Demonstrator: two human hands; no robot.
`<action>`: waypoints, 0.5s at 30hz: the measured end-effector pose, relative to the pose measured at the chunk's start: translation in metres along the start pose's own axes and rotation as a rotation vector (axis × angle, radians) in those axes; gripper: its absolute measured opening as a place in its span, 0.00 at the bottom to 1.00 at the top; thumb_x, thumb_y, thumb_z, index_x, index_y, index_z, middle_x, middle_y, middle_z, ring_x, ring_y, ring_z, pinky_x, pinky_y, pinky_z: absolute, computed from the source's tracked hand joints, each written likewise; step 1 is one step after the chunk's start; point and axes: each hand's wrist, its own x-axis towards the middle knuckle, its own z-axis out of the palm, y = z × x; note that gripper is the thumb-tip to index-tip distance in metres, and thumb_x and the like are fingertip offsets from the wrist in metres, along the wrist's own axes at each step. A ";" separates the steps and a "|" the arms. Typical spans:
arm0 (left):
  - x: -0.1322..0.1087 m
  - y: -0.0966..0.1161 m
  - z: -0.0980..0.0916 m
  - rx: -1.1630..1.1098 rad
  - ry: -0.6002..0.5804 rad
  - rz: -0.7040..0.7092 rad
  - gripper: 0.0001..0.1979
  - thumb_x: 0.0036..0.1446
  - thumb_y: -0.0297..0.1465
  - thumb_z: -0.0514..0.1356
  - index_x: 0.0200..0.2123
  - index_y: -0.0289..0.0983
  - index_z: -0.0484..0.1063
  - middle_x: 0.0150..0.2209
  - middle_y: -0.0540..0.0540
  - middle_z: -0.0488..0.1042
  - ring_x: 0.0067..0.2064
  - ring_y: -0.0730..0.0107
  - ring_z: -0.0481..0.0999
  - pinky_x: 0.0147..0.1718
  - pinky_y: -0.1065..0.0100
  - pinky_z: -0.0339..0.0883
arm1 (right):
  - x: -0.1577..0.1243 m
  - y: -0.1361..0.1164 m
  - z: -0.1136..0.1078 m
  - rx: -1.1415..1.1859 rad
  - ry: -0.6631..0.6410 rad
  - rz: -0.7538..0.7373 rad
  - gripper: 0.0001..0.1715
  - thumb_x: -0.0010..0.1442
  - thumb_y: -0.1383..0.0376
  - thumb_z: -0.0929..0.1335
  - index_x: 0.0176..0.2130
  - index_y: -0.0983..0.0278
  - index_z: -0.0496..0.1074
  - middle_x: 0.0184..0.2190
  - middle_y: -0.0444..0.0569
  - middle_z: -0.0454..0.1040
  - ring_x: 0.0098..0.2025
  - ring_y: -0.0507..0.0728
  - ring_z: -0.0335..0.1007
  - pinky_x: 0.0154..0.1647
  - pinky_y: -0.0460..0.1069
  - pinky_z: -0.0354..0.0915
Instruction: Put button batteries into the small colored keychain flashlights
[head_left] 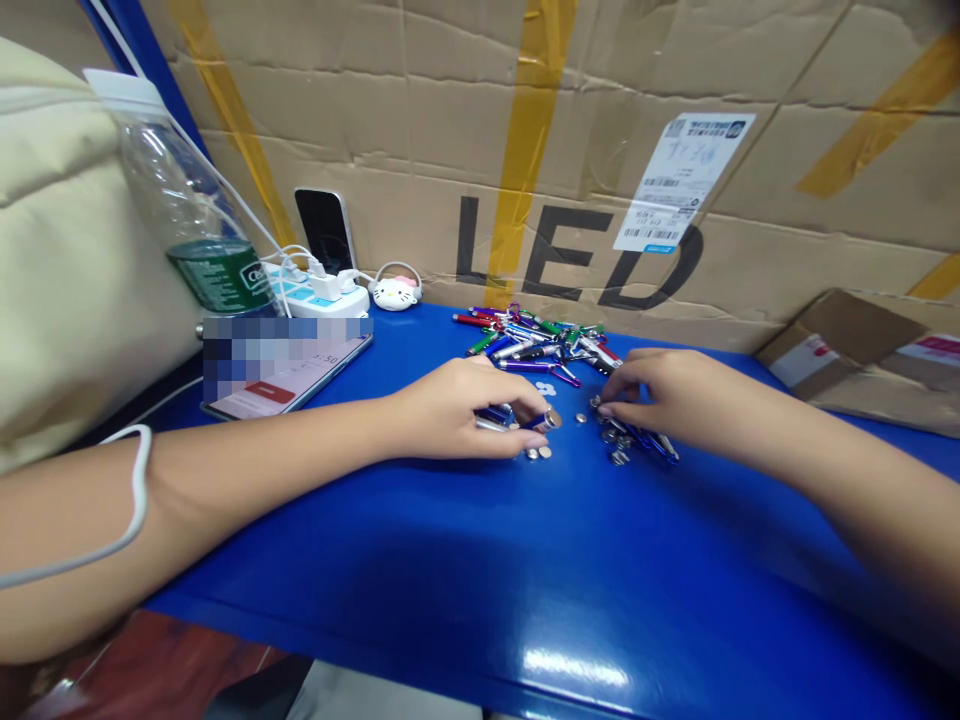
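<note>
My left hand (457, 408) rests on the blue table (465, 560), fingers curled around a small blue keychain flashlight (541, 421) whose open end points right. My right hand (664, 395) lies palm down just to the right, fingertips pinched at small parts on the table; what they hold is too small to name. Several round button-cell batteries (540, 453) lie between and below the hands. Small metal caps and clips (622, 450) sit under the right hand. A pile of coloured keychain flashlights (536, 340) lies just behind both hands.
A phone with a lit screen (289, 365) lies left of the hands. Behind it stand a power strip (322, 292), a second phone (326, 230), a cat-shaped charm (395, 293) and a plastic bottle (187, 215). A cardboard wall (570, 150) backs the table; a small box (862, 355) sits far right.
</note>
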 end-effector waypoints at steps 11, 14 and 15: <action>0.000 0.001 -0.001 0.010 -0.020 -0.016 0.07 0.55 0.32 0.61 0.36 0.36 0.75 0.35 0.47 0.80 0.37 0.71 0.77 0.40 0.73 0.67 | -0.001 0.004 0.009 0.042 -0.037 -0.017 0.13 0.56 0.58 0.65 0.27 0.60 0.76 0.25 0.46 0.77 0.23 0.53 0.69 0.23 0.48 0.60; -0.001 0.000 0.000 0.019 -0.014 -0.009 0.08 0.55 0.33 0.61 0.37 0.36 0.75 0.34 0.47 0.80 0.37 0.72 0.77 0.40 0.74 0.67 | -0.002 -0.004 0.003 0.117 0.025 -0.060 0.12 0.56 0.60 0.65 0.27 0.61 0.75 0.25 0.46 0.76 0.25 0.53 0.68 0.25 0.47 0.61; -0.001 -0.001 0.000 0.026 -0.015 -0.008 0.08 0.55 0.33 0.61 0.37 0.36 0.75 0.34 0.47 0.80 0.37 0.72 0.77 0.40 0.74 0.67 | -0.003 -0.008 0.000 0.164 0.053 -0.081 0.11 0.56 0.60 0.64 0.28 0.61 0.74 0.25 0.46 0.75 0.25 0.53 0.68 0.26 0.47 0.61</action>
